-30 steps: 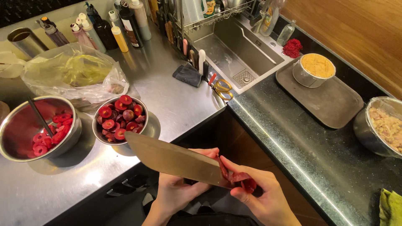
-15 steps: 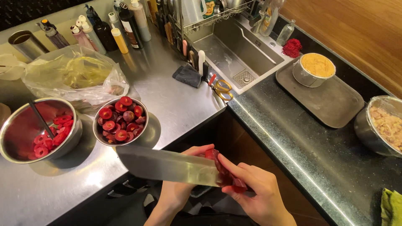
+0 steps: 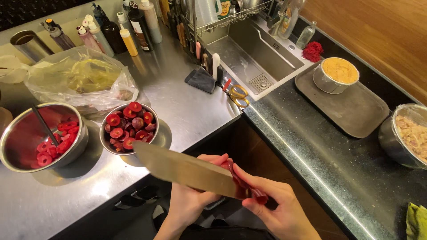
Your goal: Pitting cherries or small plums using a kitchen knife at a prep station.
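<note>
My right hand [image 3: 281,208] is closed on the dark handle of a large kitchen knife [image 3: 187,170]. Its broad blade points left, towards a steel bowl [image 3: 156,137] of halved dark red fruit. My left hand [image 3: 192,199] lies under and behind the blade. Its fingers pinch a small red piece of fruit [image 3: 231,169] against the heel of the blade. Both hands hover off the counter's front edge, just right of that bowl.
A second steel bowl [image 3: 13,146] at the left holds red slices and a utensil. Behind lie a clear plastic bag [image 3: 80,80] and several bottles [image 3: 115,31]. To the right are a sink [image 3: 253,53], scissors [image 3: 236,95], a grey tray [image 3: 356,111] with a tub [image 3: 336,73], and a wrapped bowl [image 3: 407,133].
The blade's tip dipped and moved left half a second ago, then came back up near the fruit bowl. Both hands stay at the blade's heel.
</note>
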